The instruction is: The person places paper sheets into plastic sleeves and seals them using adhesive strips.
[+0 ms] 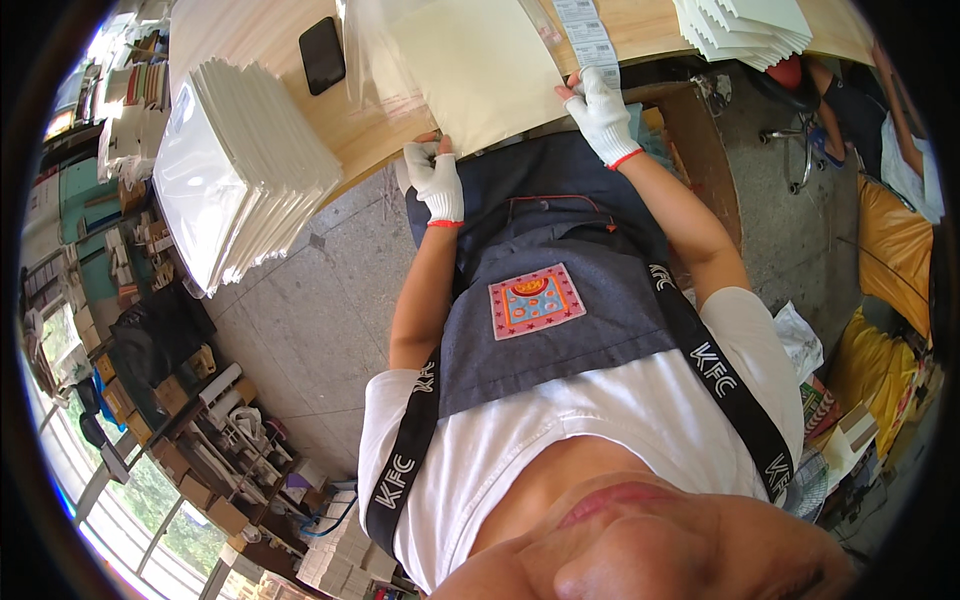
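A cream sheet in a clear plastic sleeve (480, 67) lies at the near edge of the wooden table, its near end reaching over the edge. My left hand (435, 176), in a white fingerless-tip glove, pinches its near left corner. At the near right corner is my right hand (598, 112), gloved alike, with thumb and fingertips closed on the sleeve's edge. A strip of printed labels (589, 41) runs just beyond my right hand. More clear plastic lies under and left of the sheet.
A tall stack of sleeved sheets (247, 172) overhangs the table (375, 142) at left, near a black phone (322, 56). White sheets (742, 26) are piled at right. Below stands an open cardboard box (694, 135). Another person (862, 112) is at far right beside a wheeled stool (799, 161).
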`<action>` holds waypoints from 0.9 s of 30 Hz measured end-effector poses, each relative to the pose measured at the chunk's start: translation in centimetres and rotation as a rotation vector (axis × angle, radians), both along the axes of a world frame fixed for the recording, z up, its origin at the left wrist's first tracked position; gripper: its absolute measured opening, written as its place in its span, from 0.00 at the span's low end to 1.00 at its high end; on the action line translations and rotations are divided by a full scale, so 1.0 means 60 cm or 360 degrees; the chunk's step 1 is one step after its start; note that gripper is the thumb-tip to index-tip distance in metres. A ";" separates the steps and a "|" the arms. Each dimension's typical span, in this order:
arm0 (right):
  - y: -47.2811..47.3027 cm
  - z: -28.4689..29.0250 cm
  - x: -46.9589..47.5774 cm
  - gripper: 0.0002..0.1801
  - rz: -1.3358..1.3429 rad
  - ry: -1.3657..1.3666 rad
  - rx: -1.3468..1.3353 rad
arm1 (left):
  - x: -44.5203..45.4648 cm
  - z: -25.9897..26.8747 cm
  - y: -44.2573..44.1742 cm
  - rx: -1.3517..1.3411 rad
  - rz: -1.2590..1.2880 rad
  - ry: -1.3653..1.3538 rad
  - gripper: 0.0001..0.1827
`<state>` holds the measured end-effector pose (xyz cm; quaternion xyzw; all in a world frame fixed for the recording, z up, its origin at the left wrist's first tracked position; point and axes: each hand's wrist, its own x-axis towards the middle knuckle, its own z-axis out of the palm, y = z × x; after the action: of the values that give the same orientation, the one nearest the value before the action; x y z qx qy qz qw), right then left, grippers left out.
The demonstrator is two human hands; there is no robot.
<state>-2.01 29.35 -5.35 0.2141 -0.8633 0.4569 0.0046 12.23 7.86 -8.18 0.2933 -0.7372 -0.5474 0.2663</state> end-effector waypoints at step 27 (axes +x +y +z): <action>0.079 0.130 -0.025 0.07 0.0489 0.0080 -0.0160 | -0.135 0.013 0.191 0.0940 -0.1597 -0.1272 0.11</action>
<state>-3.49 34.07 2.42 0.3546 -0.7960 0.4894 -0.0330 4.15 19.30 -7.40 0.1566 -0.6453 -0.6316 -0.4001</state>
